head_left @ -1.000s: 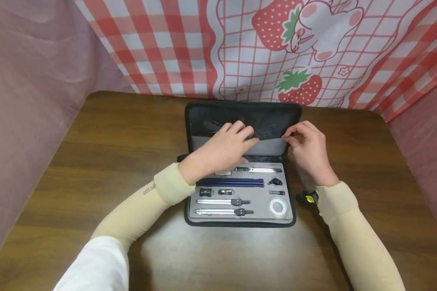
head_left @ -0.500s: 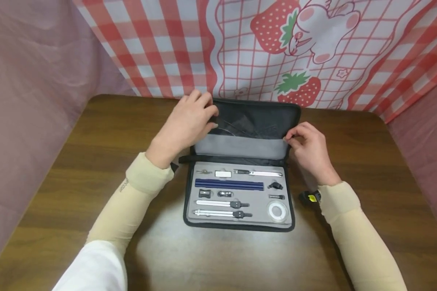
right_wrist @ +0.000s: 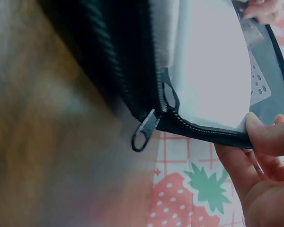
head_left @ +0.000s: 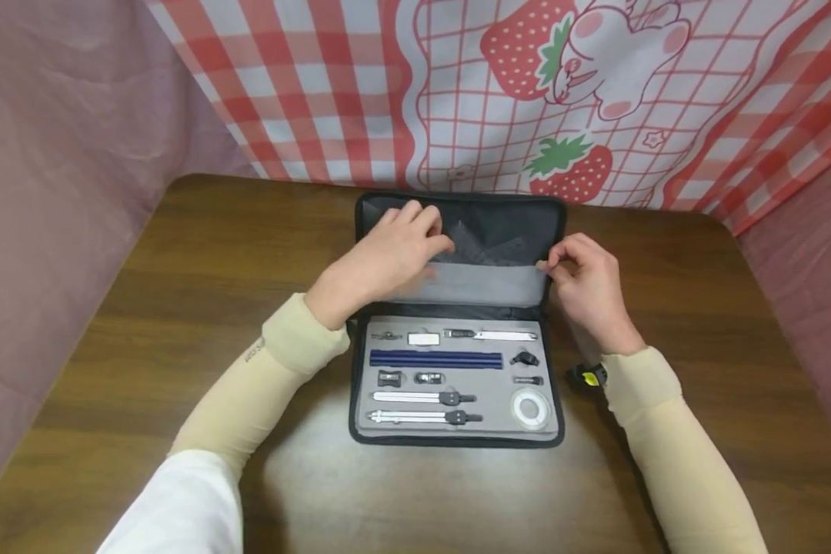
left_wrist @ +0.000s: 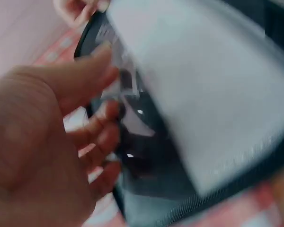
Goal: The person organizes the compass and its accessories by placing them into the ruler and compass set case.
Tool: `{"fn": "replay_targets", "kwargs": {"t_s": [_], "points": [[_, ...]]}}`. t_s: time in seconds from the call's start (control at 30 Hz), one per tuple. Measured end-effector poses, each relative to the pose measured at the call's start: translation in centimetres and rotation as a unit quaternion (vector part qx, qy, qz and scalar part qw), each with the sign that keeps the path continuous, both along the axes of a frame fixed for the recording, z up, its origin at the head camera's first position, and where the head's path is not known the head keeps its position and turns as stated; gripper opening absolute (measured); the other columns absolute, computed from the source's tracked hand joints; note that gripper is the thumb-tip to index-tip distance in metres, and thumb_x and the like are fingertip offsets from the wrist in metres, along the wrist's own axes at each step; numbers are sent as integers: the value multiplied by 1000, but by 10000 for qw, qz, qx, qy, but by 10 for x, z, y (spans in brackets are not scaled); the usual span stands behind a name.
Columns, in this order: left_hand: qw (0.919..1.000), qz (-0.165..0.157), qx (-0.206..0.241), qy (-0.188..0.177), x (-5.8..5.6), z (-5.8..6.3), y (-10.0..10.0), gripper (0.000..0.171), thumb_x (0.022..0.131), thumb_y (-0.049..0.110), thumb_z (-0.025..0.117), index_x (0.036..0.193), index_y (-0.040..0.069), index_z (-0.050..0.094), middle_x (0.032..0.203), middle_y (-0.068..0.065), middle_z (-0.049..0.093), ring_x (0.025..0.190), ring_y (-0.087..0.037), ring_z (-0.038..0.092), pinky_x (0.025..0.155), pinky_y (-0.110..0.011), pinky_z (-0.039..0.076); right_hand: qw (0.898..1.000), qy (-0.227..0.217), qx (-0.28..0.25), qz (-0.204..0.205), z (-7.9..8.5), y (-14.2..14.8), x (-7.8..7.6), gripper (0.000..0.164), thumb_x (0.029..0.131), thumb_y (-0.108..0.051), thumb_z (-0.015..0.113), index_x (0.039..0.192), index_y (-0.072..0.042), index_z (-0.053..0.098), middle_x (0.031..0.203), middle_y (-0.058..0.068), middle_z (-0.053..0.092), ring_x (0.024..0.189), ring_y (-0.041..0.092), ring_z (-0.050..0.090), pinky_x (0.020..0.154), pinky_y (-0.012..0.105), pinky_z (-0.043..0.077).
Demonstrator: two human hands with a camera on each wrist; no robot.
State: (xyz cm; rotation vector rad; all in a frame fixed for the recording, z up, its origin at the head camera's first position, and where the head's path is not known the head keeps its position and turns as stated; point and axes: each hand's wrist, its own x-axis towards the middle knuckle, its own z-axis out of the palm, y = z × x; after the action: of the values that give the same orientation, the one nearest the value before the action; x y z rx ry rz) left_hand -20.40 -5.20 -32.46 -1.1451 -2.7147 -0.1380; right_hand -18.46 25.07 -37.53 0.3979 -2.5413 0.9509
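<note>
A black zip case lies unfolded on the table, its lid leaning up at the back. Inside the lid is a grey pocket with clear plastic templates showing above its edge; one template has cut-out holes. My left hand hovers in front of the lid's left half, fingers loosely bent beside the pocket opening. My right hand pinches the lid's right edge between thumb and fingers. In the case's base lie two compasses, dark blue pencil-like sticks, an eraser and a sharpener.
The wooden table extends around the case. A strawberry-print cloth hangs right behind it, and pink cloth hangs at the left. A zipper pull dangles at the case's hinge side in the right wrist view.
My left hand moved from the pocket's middle to the lid's upper left corner, then partway back right and down. My right hand keeps holding the lid's right edge.
</note>
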Motion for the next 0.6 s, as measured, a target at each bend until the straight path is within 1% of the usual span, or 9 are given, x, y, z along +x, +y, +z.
{"fn": "replay_targets", "kwargs": {"t_s": [0.1,0.17,0.2,0.23,0.33,0.43,0.5,0.57,0.6], "points": [[9946,866,219,525,-6,10,-17,33,84,39,63,108,16,61,102,-4,46,99,-24,39,79,-38,35,10000,33,-46,-76,2,4,1,11,81,-4,64,79,-11,56,84,-3,50,80,8,50,67,15,44],[9877,1403,374,576,-10,16,-30,35,84,40,63,107,14,60,101,-5,49,98,-25,41,78,-38,36,9999,50,-65,-123,3,7,1,12,81,-3,64,78,-11,55,84,-3,49,80,8,50,68,15,44],[9856,1536,482,523,-12,17,-35,35,83,39,63,106,13,60,100,-5,49,97,-24,41,78,-38,37,9999,54,-68,-135,4,8,1,12,81,-3,64,78,-11,55,83,-4,49,80,7,49,68,14,44],[9848,1579,603,392,-13,18,-39,36,83,38,64,106,11,59,99,-5,49,96,-24,41,77,-37,38,9999,52,-61,-132,4,9,1,12,81,-4,64,78,-11,55,83,-4,49,80,7,49,68,15,44],[9845,1434,977,-256,-14,21,-45,33,83,35,65,103,10,55,96,-3,48,89,-20,43,77,-33,39,10000,34,-48,-59,4,11,0,11,82,-4,64,78,-10,55,83,-4,49,80,6,49,68,15,44],[9756,1558,1376,-712,-11,25,-44,27,82,34,65,96,13,53,90,1,51,78,-15,47,69,-30,41,10000,86,-39,-23,5,11,0,10,82,-4,63,78,-10,56,82,-3,49,79,7,49,68,15,44],[9652,1776,1643,-995,-9,29,-42,25,82,35,65,95,16,54,87,5,56,70,-11,52,64,-29,42,9999,153,-29,-41,5,12,-1,8,82,-4,63,79,-10,59,83,-3,50,78,7,48,67,15,43],[9456,2011,2142,-1394,-7,29,-41,25,82,36,65,96,18,56,85,7,61,64,-10,56,60,-28,43,9998,213,30,-54,4,12,-1,6,82,-5,64,82,-11,62,83,-3,52,77,7,48,65,16,42],[9328,2068,2503,-1563,-7,27,-41,26,82,36,66,97,17,57,84,7,64,62,-10,57,58,-28,43,9997,223,72,-58,3,11,-2,7,82,-5,64,84,-12,65,83,-4,52,77,6,47,64,16,41]]}}
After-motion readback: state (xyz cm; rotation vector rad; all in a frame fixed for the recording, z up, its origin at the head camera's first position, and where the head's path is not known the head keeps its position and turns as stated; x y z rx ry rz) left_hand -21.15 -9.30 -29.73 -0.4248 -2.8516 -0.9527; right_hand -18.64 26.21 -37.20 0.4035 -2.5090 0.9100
